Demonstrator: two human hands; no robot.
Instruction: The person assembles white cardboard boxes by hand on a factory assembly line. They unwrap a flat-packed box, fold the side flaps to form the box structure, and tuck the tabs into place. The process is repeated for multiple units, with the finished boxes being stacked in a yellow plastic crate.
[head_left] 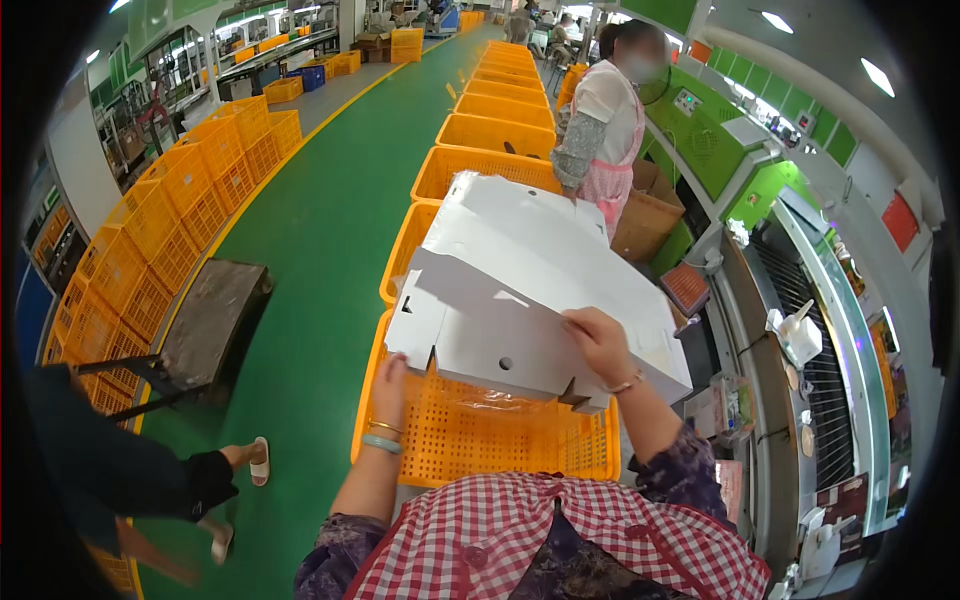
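Observation:
A white die-cut cardboard sheet (455, 325) with a round hole and notched edges is tilted up in front of me. My right hand (602, 347) pinches its upper edge, with a bracelet at the wrist. At its lower left corner my left hand (390, 388) holds the edge between thumb and fingers; some of these fingers are hidden behind the sheet. Further white cardboard sheets (530, 235) lie flat behind it, resting across the orange crates. Directly below is an orange perforated crate (450, 440), with some clear plastic film (490, 398) at its far side.
A row of orange crates (490, 135) runs ahead. To the right, a co-worker in a pink apron (610, 150) stands beside a cardboard box (648, 212) and a green machine with a conveyor (800, 350). On the left are stacked crates (150, 235), a flat cart (210, 320) and a person walking (130, 470).

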